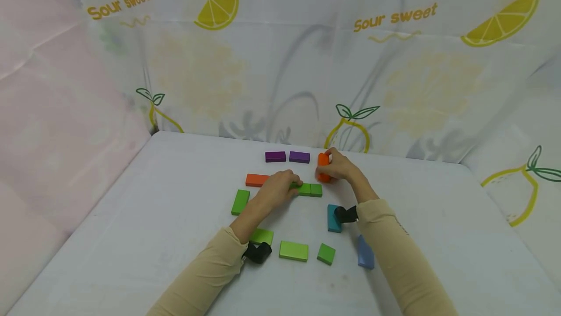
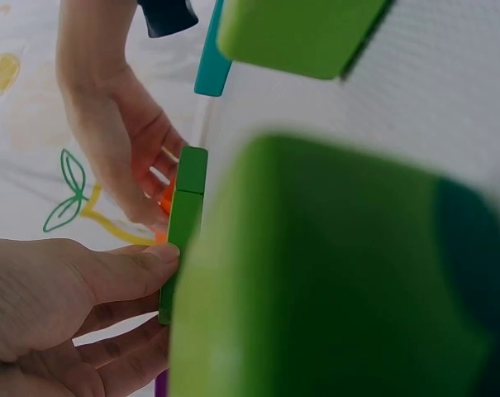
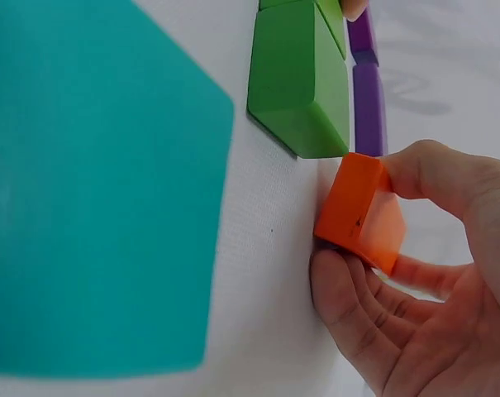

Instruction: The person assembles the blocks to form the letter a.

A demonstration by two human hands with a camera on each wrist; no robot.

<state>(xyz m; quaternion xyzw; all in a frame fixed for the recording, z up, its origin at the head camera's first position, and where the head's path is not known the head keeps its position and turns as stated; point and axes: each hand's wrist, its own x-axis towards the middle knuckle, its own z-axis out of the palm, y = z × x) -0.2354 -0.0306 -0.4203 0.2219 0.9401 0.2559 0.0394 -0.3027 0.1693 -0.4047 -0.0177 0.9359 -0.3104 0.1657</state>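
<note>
Near the back of the table my right hand (image 1: 345,167) grips an orange block (image 1: 323,166) between thumb and fingers. One end of that orange block (image 3: 346,201) faces the camera in the right wrist view, close to the small green block (image 3: 287,78). My left hand (image 1: 276,188) pinches a longer green block (image 1: 303,189), its thumb on the near side in the left wrist view. The small green block's other neighbour is this longer one, end to end in a row. Partly behind the left hand lies a red-orange block (image 1: 256,180).
Two purple blocks (image 1: 275,157) (image 1: 300,157) lie at the back. A teal block (image 1: 334,223) and a blue block (image 1: 365,252) sit by the right forearm. Several green blocks (image 1: 293,251) lie nearer the front. A printed cloth (image 1: 263,63) rises behind the table.
</note>
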